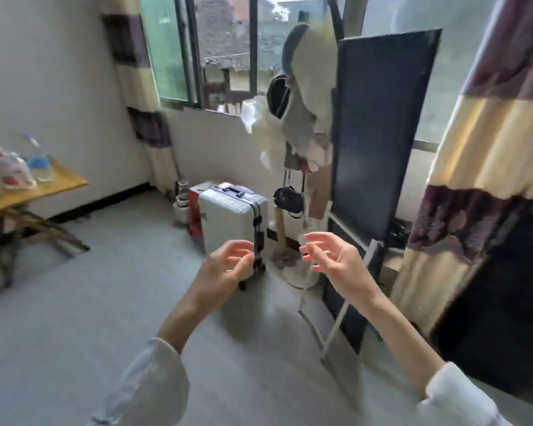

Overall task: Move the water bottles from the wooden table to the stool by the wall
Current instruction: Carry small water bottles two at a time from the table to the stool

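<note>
Nearest to us, two bare forearms in pushed-up white sleeves reach forward over a pale grey floor. Our left hand [228,259] is raised with its fingers loosely curled toward the palm, and it holds nothing. Our right hand [330,256] is beside it and a little apart, palm turned inward, fingers spread and relaxed, also holding nothing.

Just past the hands stands a white ribbed hard-shell suitcase [231,216] with a dark strap, and to its right a tall dark flat panel on a white metal stand [379,133]. A coat rack hung with pale clothes and a small black bag [302,118] rises between them, in front of an open window.

Far off at the left edge is the task's source: a light wooden folding table with crossed legs [56,182], set against the white wall. On it we can make out one clear plastic water bottle with a blue label [39,158], upright and motion-blurred, next to a crumpled clear plastic bag with red and white contents [3,173]. Whether more bottles stand there we cannot tell. The stool by the wall is not in view.

We judge the step in hand to be getting to the table, since both hands are free and the bottle is well apart from them. To do it well, we should turn left, face the table squarely, grip the bottle around its middle, and keep clear of the bag so it does not drag.
</note>
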Demonstrator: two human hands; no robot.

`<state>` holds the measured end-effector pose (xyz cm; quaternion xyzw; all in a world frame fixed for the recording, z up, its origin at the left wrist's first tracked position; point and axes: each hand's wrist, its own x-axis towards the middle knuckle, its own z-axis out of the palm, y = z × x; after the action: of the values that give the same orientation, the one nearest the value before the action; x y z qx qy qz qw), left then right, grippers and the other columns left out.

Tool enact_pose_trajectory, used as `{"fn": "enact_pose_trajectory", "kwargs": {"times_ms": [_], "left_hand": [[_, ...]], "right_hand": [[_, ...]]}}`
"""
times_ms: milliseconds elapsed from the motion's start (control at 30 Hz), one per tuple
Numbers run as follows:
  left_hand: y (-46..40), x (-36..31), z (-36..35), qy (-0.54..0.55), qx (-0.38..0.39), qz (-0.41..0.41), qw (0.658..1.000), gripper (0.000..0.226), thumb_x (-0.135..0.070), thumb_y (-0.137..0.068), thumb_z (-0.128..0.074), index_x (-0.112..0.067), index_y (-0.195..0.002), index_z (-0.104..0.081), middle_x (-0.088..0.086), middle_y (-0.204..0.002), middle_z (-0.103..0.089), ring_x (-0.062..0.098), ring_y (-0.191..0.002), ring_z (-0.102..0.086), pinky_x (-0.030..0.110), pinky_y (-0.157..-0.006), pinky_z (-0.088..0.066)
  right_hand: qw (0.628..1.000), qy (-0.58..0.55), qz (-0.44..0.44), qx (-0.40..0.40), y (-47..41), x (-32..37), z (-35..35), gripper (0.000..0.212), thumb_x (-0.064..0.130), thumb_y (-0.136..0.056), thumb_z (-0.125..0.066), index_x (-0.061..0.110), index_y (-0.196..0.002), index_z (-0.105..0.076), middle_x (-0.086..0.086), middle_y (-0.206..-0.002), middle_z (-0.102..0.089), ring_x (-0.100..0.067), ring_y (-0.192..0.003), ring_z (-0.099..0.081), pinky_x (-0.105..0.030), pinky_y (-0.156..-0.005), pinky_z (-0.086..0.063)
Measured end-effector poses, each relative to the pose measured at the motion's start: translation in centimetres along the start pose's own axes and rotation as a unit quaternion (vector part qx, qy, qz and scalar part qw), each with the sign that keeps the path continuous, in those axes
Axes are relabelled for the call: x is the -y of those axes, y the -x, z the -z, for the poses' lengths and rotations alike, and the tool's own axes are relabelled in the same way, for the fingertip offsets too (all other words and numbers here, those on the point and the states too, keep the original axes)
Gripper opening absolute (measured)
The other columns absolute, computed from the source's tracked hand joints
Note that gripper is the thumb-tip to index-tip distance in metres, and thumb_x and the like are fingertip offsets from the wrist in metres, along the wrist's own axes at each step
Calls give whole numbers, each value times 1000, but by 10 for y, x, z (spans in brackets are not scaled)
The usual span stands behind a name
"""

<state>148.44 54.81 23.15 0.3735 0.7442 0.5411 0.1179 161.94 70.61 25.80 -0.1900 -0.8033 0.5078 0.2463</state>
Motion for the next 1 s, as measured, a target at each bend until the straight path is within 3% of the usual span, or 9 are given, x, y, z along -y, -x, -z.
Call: {"fn": "enact_pose_trajectory", "kwargs": {"times_ms": [133,300,500,600,733,1000], "left_hand": [[13,42,116,-19,-91,54,994,17,-21,-90,-54,-21,-107,-58,4,-107,-66,17,-100,-62,31,-89,-50],[31,93,234,-35,-204,103,973,18,-24,-91,-53,-23,-108,-58,2,-110,-66,15,-103,-60,31,-92,-49],[24,162,363,-62,-292,139,944,16,-26,-91,-52,-26,-106,-59,-1,-108,-66,11,-102,-61,30,-92,-49],[-1,197,435,-84,-327,133,932,12,-26,-90,-53,-34,-97,-59,-3,-106,-67,10,-98,-60,25,-86,-49],[-37,230,519,-84,-350,139,923,16,-24,-89,-55,-39,-92,-58,-1,-105,-68,16,-102,-61,35,-90,-50],[-96,299,666,-81,-409,139,898,17,-15,-90,-54,-31,-92,-59,2,-99,-67,20,-98,-63,34,-89,-50]], "right_hand": [[995,-10,46,91,-52,41,-117,13,17,-88,-56,19,-100,-59,-18,-98,-69,-31,-92,-65,-50,-87,-50],[976,-31,98,191,-107,79,-258,10,17,-88,-56,21,-96,-59,-17,-94,-69,-28,-88,-67,-48,-82,-54],[942,-52,153,295,-177,115,-420,9,27,-87,-56,33,-93,-58,-5,-93,-70,-18,-87,-67,-43,-80,-56],[927,-69,186,319,-226,136,-495,12,28,-87,-56,40,-89,-57,-3,-93,-70,-16,-88,-66,-39,-79,-57],[919,-95,195,328,-291,165,-579,15,25,-88,-55,40,-89,-57,-2,-90,-69,-17,-87,-67,-41,-80,-56],[900,-102,206,370,-399,212,-736,11,29,-88,-54,40,-91,-57,-2,-94,-69,-16,-89,-66,-42,-81,-56]]}}
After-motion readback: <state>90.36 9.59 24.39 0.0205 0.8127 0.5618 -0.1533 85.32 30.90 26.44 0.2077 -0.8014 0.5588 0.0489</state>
